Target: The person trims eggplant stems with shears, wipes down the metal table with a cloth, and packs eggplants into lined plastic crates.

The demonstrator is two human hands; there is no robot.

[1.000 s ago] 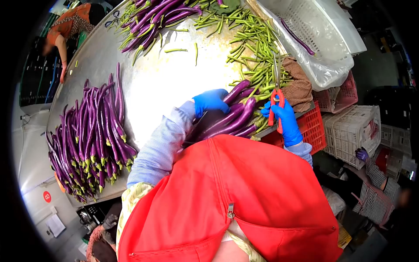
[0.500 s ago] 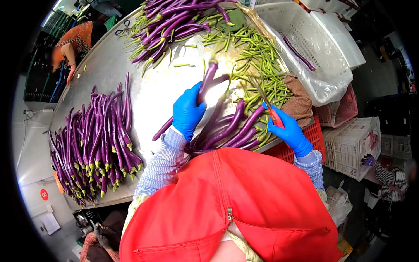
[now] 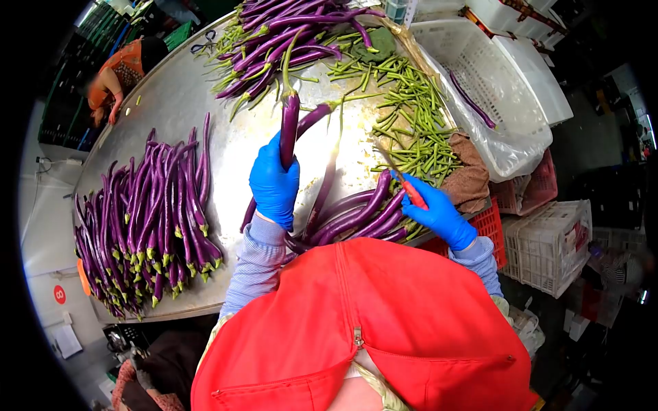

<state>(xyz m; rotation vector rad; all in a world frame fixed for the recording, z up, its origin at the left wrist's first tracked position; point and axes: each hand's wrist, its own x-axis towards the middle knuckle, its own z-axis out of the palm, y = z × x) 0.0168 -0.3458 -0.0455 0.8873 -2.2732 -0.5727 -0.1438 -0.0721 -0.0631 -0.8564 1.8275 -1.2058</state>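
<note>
My left hand [image 3: 274, 185], in a blue glove, is closed around a purple eggplant [image 3: 290, 123] whose long green stem points away from me. A second eggplant [image 3: 314, 119] crosses behind it; whether that one is also in my grip I cannot tell. My right hand [image 3: 440, 218], gloved in blue too, is wrapped round a red-handled knife [image 3: 415, 196], its thin blade pointing up and left. Loose eggplants [image 3: 356, 218] lie at the table edge between my hands. Cut green stems [image 3: 418, 113] are heaped beyond the knife.
Trimmed eggplants [image 3: 147, 219] lie in a pile at the left of the metal table [image 3: 229, 147]. More long-stemmed eggplants [image 3: 301, 31] are heaped at the far side. A lined white crate [image 3: 507, 82] and a brown cloth [image 3: 469, 175] are at right. A co-worker [image 3: 123, 75] bends at far left.
My left hand has moved left with the eggplant, which is now more upright in view, its stem showing at full length. My right hand with the knife has shifted slightly left and down.
</note>
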